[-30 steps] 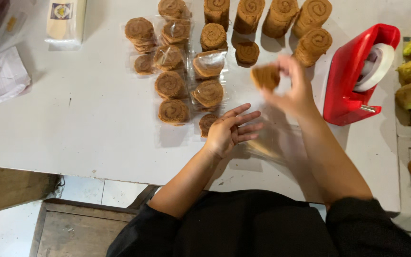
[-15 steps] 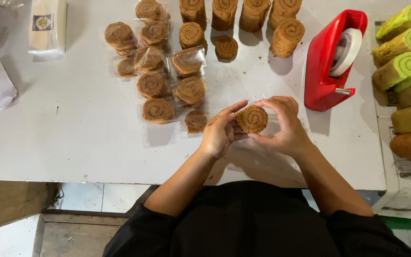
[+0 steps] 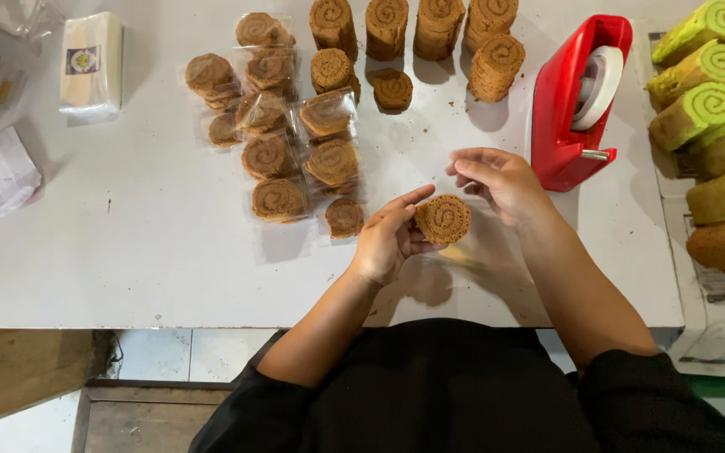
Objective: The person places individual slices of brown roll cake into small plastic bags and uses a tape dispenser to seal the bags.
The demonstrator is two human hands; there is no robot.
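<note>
The left hand (image 3: 389,239) clamps a brown swirl cake slice (image 3: 443,219) between thumb and fingertips, the slice standing face-up just at 3 o'clock of the palm, above the white table (image 3: 127,243). The right hand (image 3: 503,180) hovers at 1 o'clock of the slice, fingers slightly curled and apart; it may be pinching a clear wrapper, but the blur hides that. At 10 o'clock lie wrapped slices (image 3: 279,126) in clear film. A white rectangular packet (image 3: 91,64) with a small dark label sits at far 10 o'clock. A red tape dispenser (image 3: 576,96) stands at 2 o'clock, green swirl rolls (image 3: 711,109) beyond it.
</note>
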